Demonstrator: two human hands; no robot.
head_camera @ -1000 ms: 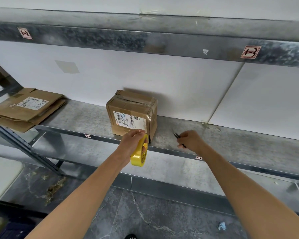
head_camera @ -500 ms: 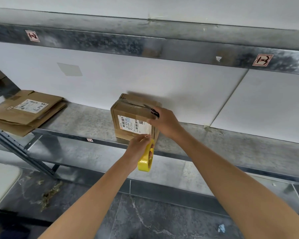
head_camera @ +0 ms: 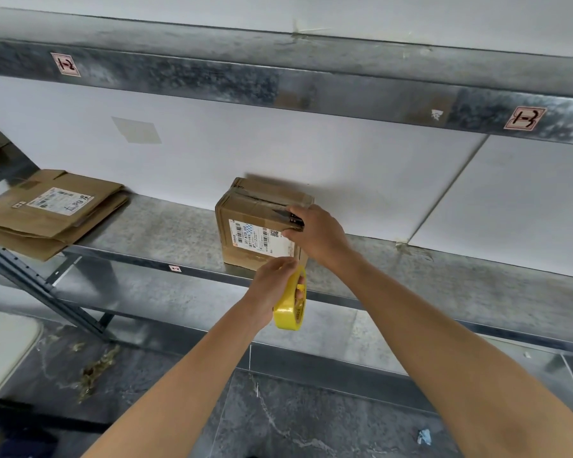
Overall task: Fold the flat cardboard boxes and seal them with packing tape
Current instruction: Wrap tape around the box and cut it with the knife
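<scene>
Metal racking against a white panelled wall [head_camera: 245, 143] here, grey galvanised shelf [head_camera: 166, 226] at about chest level in my head view, dark marbled floor [head_camera: 278, 418] underneath.

The folded box [head_camera: 232, 209] stands on that shelf near the front edge, close to the wall behind it. There's a white shipping label [head_camera: 258, 234] on its front face and shiny tape over the top seam. The right hand [head_camera: 315, 234] is up against the box's upper right front corner, fingers curled round a small black pointed tool [head_camera: 286, 217], looks like a cutter, tip aimed left along the top front edge. The left hand [head_camera: 272, 285] is just below the box, in front of the shelf lip, clamped on a yellow tape roll [head_camera: 291, 312]. The fingers go through the core and the roll hangs on edge. I can't tell if a strip runs from the roll to the box, too see-through to make out.

Further left on the same shelf, well apart from the box, lies a stack of flat cardboard boxes [head_camera: 47, 213] with a label on the top one. Overhead is the next shelf's beam [head_camera: 278, 81] with two small stickers, one at the left [head_camera: 65, 64] and one at the right [head_camera: 525, 118]. On the floor there's some brownish debris [head_camera: 96, 368] by the rack leg and a tiny blue scrap [head_camera: 424, 436] off to the right.
</scene>
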